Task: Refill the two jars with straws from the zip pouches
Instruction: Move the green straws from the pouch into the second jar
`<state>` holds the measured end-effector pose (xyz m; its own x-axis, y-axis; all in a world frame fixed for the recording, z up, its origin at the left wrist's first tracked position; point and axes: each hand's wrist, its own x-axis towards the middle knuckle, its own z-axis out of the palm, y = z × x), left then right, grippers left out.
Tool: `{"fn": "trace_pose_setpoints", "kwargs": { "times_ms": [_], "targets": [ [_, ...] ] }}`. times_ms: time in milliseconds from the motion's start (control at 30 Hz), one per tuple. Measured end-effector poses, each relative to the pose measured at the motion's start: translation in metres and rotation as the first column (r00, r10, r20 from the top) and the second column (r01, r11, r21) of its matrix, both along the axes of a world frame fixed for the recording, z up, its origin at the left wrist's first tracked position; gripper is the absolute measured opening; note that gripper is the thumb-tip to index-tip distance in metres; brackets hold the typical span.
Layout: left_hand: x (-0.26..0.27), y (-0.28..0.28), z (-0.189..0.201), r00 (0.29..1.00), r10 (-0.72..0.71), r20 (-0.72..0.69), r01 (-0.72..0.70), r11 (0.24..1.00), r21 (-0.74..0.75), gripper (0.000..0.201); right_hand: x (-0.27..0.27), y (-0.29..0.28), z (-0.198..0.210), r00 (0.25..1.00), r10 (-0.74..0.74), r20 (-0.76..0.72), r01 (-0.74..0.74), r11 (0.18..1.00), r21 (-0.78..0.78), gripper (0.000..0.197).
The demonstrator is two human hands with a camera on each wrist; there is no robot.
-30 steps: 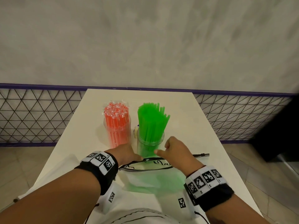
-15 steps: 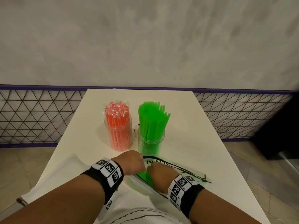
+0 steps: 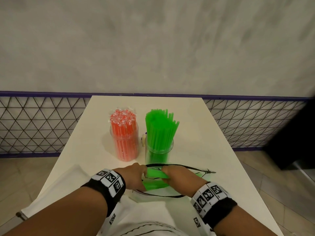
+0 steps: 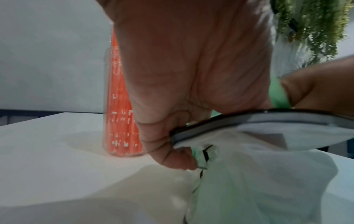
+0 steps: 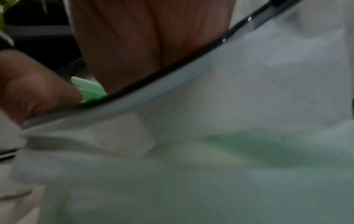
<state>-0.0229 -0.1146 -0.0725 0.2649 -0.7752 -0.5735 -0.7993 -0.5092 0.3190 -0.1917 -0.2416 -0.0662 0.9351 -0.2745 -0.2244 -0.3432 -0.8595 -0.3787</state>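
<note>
Head view: a white table (image 3: 196,133) against a grey wall carries two clear jars side by side, the left jar (image 3: 125,142) packed with wrapped orange straws (image 3: 123,123), the right jar (image 3: 159,151) holding green straws (image 3: 160,128) that fan out above its rim. Just in front of the jars lies a translucent zip pouch (image 3: 163,195) with a black zipper edge, its mouth open toward the jars. The left hand (image 3: 134,176) pinches the left end of the mouth; the right hand (image 3: 180,178) has its fingers curled around a bundle of green straws (image 3: 156,174) at the opening, with more green showing through the pouch below. A second pale pouch (image 3: 68,188) lies flat at the near left. Left wrist view: the left hand (image 4: 191,75) grips the pouch's black rim between thumb (image 4: 172,156) and curled fingers, the orange jar (image 4: 120,106) standing upright just behind it and the right hand (image 4: 316,84) at the far side. Right wrist view, blurred: the right hand (image 5: 143,45) reaches inside the pouch (image 5: 249,106) past the black rim, thumb and fingers closed on the green straw ends (image 5: 90,89)
</note>
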Motion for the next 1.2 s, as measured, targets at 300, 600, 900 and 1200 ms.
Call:
{"fn": "trace_pose_setpoints", "kwargs": {
  "times_ms": [300,600,900,1200],
  "targets": [
    [-0.004,-0.013,0.019,0.836,0.383,-0.394,-0.520,0.782,-0.343,0.118,-0.019,-0.015,0.099,0.711,-0.597,0.371,0.192,0.672,0.715,0.013],
    [-0.008,-0.043,0.046,0.796,0.254,-0.549,-0.576,0.596,-0.560,0.125,-0.007,-0.036,0.133,0.410,-0.774,0.482,0.140,0.576,0.805,0.012],
    [-0.003,-0.056,0.048,0.839,0.261,-0.477,-0.514,0.669,-0.538,0.114,0.027,-0.031,0.169,0.291,-0.631,0.719,0.194,0.775,0.602,0.010],
    [-0.003,-0.058,0.050,0.808,0.268,-0.524,-0.557,0.638,-0.532,0.108,0.066,-0.027,0.140,0.281,-0.695,0.662,0.142,0.712,0.688,0.008]
  ]
}}
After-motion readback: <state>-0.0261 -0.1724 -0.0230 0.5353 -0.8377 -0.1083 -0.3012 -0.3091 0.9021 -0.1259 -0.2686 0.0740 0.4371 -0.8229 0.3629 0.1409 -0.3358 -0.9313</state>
